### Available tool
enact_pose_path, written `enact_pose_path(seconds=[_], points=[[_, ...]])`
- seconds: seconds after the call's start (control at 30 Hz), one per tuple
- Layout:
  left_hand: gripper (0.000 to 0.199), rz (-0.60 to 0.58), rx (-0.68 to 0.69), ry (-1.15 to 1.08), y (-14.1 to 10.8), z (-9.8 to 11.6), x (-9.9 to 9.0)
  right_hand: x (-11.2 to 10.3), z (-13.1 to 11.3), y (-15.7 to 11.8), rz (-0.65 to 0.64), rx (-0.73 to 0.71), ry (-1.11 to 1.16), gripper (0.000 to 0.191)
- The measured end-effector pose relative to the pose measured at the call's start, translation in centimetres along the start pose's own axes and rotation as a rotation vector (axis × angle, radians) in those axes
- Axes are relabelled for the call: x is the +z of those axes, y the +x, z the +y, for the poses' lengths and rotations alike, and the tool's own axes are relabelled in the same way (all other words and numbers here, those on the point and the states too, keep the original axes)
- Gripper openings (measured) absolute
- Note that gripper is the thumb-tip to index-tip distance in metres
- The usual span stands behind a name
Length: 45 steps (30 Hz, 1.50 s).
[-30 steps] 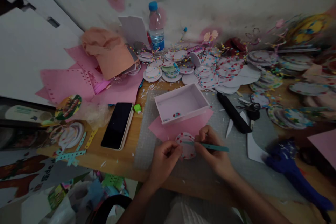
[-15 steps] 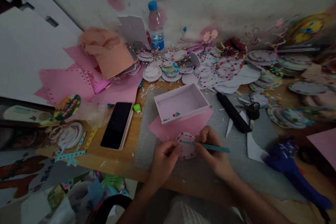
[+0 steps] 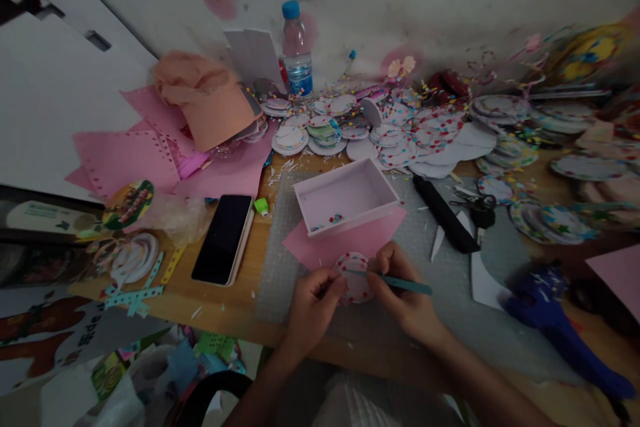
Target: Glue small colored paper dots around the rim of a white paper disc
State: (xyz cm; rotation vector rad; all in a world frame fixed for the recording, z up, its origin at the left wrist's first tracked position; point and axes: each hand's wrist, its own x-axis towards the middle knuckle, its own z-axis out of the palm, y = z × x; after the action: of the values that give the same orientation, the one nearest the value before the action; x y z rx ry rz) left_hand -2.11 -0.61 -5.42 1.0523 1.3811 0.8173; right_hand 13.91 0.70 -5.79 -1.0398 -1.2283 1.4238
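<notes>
My left hand (image 3: pixel 316 297) pinches the left edge of a small round white paper disc (image 3: pixel 358 288) edged with red dots. In my right hand (image 3: pixel 403 290) is a pair of slim teal tweezers (image 3: pixel 407 284), held between thumb and fingers. The tips lie over the upper part of the disc. A pink paper sheet (image 3: pixel 345 247) lies just beyond the disc. On that sheet's far part stands an open white box (image 3: pixel 350 197) with a few small coloured pieces in its near left corner.
A grey cutting mat (image 3: pixel 280 280) covers the table's middle. Left of it lies a phone (image 3: pixel 223 239). To the right are a black cutter (image 3: pixel 445 215), keys (image 3: pixel 481 210) and a blue glue gun (image 3: pixel 565 333). Decorated discs (image 3: pixel 395 137) and a bottle (image 3: pixel 297 53) stand behind.
My right hand and the tweezers have shifted slightly left over the disc. My left hand keeps its place on the disc's edge.
</notes>
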Motion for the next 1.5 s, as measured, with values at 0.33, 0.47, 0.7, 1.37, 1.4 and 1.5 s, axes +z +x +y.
enact_pose_path(seconds=[0.33, 0.47, 0.7, 1.37, 1.4, 1.5], points=[[0.023, -0.003, -0.001, 0.024, 0.1, -0.2, 0.0, 0.0, -0.2, 0.2, -0.003, 0.022, 0.052, 0.02], [0.029, -0.004, -0.025, 0.034, 0.3, 0.1, -0.1, -0.8, -0.2, 0.7, 0.137, 0.015, 0.202, 0.023], [0.029, 0.368, 0.355, 0.531, 0.9, 1.5, -3.2, -2.7, -0.6, 2.6, 0.491, -0.029, 0.444, 0.019], [0.027, 0.228, 1.088, 1.127, 6.2, 0.0, -6.0, -5.0, -2.6, -2.0, 0.624, -0.312, -0.346, 0.011], [0.027, 0.226, 1.083, 1.125, 6.2, 0.0, -6.0, -4.9, -2.8, -1.8, 0.608, -0.356, -0.392, 0.009], [0.027, 0.229, 1.091, 1.154, 6.1, 0.0, -6.0, -4.5, -3.0, -0.9, 0.554, -0.377, -0.427, 0.01]])
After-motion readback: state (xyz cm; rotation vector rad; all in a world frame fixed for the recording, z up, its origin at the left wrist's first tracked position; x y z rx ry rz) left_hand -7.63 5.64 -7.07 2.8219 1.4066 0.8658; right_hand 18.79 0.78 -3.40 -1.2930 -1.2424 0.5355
